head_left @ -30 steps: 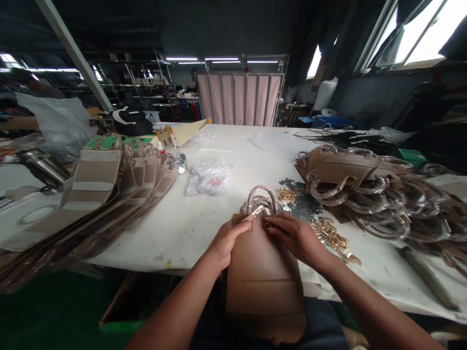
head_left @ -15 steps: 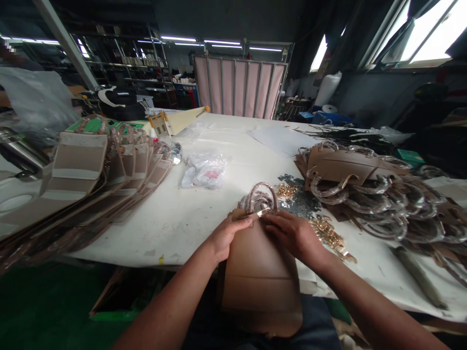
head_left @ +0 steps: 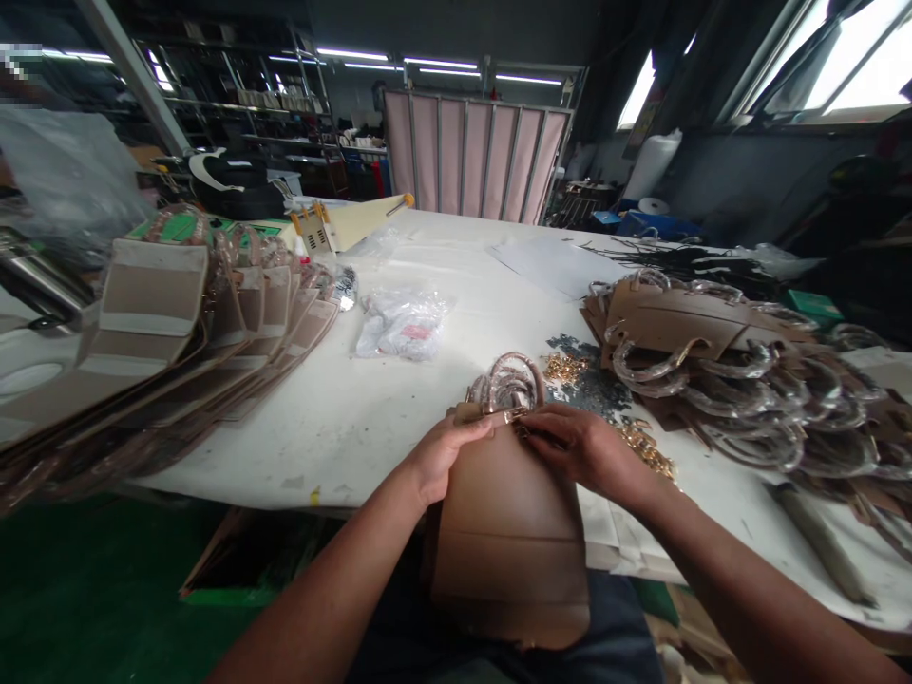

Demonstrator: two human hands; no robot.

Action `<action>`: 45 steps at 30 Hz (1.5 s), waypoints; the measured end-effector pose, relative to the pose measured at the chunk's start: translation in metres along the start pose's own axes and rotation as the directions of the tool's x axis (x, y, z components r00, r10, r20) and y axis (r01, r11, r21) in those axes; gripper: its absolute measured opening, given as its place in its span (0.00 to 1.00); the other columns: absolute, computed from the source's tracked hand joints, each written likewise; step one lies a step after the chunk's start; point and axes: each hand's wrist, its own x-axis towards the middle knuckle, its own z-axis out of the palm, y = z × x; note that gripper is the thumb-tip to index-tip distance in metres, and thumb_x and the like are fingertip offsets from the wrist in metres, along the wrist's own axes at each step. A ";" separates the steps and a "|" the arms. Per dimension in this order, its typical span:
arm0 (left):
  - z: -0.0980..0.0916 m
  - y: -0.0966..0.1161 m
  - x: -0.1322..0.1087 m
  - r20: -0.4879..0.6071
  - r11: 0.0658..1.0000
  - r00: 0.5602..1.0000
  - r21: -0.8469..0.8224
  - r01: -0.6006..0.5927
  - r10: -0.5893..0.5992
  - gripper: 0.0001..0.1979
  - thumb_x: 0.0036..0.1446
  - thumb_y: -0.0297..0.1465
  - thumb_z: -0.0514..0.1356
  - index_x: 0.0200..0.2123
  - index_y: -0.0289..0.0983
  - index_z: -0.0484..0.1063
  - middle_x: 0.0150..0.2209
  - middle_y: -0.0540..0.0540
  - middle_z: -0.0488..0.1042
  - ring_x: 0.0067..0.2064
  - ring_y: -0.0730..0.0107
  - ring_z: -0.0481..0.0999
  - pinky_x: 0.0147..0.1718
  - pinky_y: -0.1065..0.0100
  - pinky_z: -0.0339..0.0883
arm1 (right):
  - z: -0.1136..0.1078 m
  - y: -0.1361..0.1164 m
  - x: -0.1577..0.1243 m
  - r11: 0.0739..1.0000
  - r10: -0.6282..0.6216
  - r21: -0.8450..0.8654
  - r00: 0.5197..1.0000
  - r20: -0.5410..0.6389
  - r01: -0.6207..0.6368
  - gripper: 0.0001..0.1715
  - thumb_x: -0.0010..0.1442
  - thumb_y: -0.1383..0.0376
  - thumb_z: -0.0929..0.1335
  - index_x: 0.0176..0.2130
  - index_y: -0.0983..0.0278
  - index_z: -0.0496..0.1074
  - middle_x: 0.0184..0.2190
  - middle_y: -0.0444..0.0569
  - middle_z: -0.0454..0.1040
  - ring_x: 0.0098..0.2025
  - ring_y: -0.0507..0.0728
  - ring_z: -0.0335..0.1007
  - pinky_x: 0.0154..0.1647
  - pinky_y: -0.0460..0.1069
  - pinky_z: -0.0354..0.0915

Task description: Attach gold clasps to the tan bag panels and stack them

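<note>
A brown bag panel (head_left: 509, 513) leans from my lap against the table edge, its plastic-wrapped handle (head_left: 525, 366) looped at the top. My left hand (head_left: 446, 454) grips the panel's upper left edge, thumb lying along the top. By the thumb tip a shiny gold metal strip (head_left: 509, 415) crosses the panel near the handle base. My right hand (head_left: 580, 446) is closed at the upper right, fingertips pinched together beside the strip. A small glint shows at those fingertips, too small to name. Behind the panel, more wrapped handles are partly hidden.
Loose gold fittings (head_left: 645, 448), small gold pieces (head_left: 565, 368) and dark flat pieces (head_left: 595, 391) lie right of the panel. Brown panels with wrapped handles (head_left: 741, 370) are piled farther right, bag pieces (head_left: 153, 294) at left. A plastic bag (head_left: 403, 325) lies mid-table on the white table (head_left: 306, 427).
The right hand's fingers have shifted slightly and bunched closer to the gold strip. My left hand keeps its hold on the panel. The view has tilted a little.
</note>
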 end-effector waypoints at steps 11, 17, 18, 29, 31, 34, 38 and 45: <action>-0.002 -0.003 0.003 -0.023 1.000 1.000 -0.030 -0.001 0.000 0.19 0.52 0.35 0.75 0.46 0.34 0.83 0.43 0.38 0.84 0.42 0.53 0.82 0.52 0.55 0.70 | -0.006 -0.003 0.011 0.983 -0.075 -0.159 0.989 0.128 0.095 0.15 0.77 0.63 0.65 0.50 0.59 0.82 0.42 0.54 0.81 0.41 0.57 0.79 0.42 0.47 0.70; -0.003 -0.003 0.003 -0.056 0.999 0.998 -0.033 -0.026 0.024 0.17 0.51 0.34 0.76 0.43 0.33 0.83 0.41 0.38 0.84 0.40 0.53 0.83 0.50 0.55 0.70 | 0.008 -0.009 0.007 0.974 0.050 -0.225 0.998 0.047 -0.038 0.14 0.75 0.65 0.66 0.45 0.58 0.83 0.38 0.50 0.80 0.36 0.55 0.78 0.39 0.46 0.69; -0.003 -0.004 0.004 -0.056 0.999 0.998 -0.034 -0.028 0.026 0.17 0.51 0.34 0.76 0.43 0.33 0.83 0.41 0.38 0.84 0.40 0.52 0.83 0.50 0.55 0.70 | 0.009 -0.008 0.006 0.977 0.055 -0.209 0.998 0.037 -0.046 0.13 0.74 0.66 0.67 0.46 0.57 0.83 0.39 0.50 0.81 0.37 0.55 0.78 0.40 0.46 0.69; 0.001 -0.006 0.001 -0.071 0.997 0.995 -0.022 -0.069 0.067 0.21 0.50 0.35 0.76 0.46 0.33 0.82 0.43 0.37 0.85 0.44 0.48 0.83 0.52 0.54 0.70 | 0.022 -0.013 -0.001 0.947 0.123 -0.289 0.989 -0.082 -0.141 0.10 0.72 0.64 0.68 0.47 0.59 0.81 0.43 0.50 0.81 0.39 0.58 0.79 0.40 0.49 0.70; 0.002 -0.006 0.001 -0.072 0.997 0.995 -0.018 -0.074 0.073 0.21 0.50 0.35 0.76 0.46 0.33 0.82 0.43 0.36 0.85 0.44 0.49 0.83 0.52 0.54 0.70 | 0.024 -0.015 -0.001 0.929 0.140 -0.332 0.986 -0.089 -0.162 0.08 0.71 0.64 0.69 0.47 0.59 0.80 0.44 0.50 0.81 0.38 0.59 0.79 0.37 0.49 0.68; 0.001 -0.006 0.001 -0.083 0.996 0.993 0.006 -0.085 0.086 0.20 0.51 0.36 0.75 0.46 0.32 0.83 0.43 0.36 0.85 0.41 0.50 0.83 0.51 0.54 0.71 | 0.025 -0.020 0.001 0.905 0.172 -0.380 0.981 -0.090 -0.193 0.07 0.71 0.64 0.70 0.47 0.59 0.79 0.44 0.49 0.81 0.38 0.59 0.79 0.36 0.50 0.67; 0.000 -0.007 0.001 -0.078 0.996 0.993 0.024 -0.090 0.092 0.21 0.51 0.37 0.75 0.46 0.32 0.83 0.43 0.35 0.85 0.42 0.48 0.84 0.50 0.53 0.71 | 0.026 -0.026 0.006 0.879 0.211 -0.417 0.973 -0.095 -0.232 0.06 0.70 0.66 0.70 0.46 0.59 0.79 0.44 0.49 0.81 0.39 0.60 0.79 0.35 0.50 0.65; 0.005 -0.008 0.000 -0.106 0.994 0.988 0.024 -0.109 0.111 0.26 0.47 0.37 0.78 0.48 0.32 0.82 0.43 0.35 0.85 0.46 0.44 0.84 0.50 0.53 0.71 | 0.031 -0.027 0.008 0.850 0.209 -0.474 0.973 -0.093 -0.228 0.05 0.67 0.68 0.73 0.38 0.58 0.78 0.38 0.47 0.80 0.36 0.59 0.77 0.30 0.50 0.60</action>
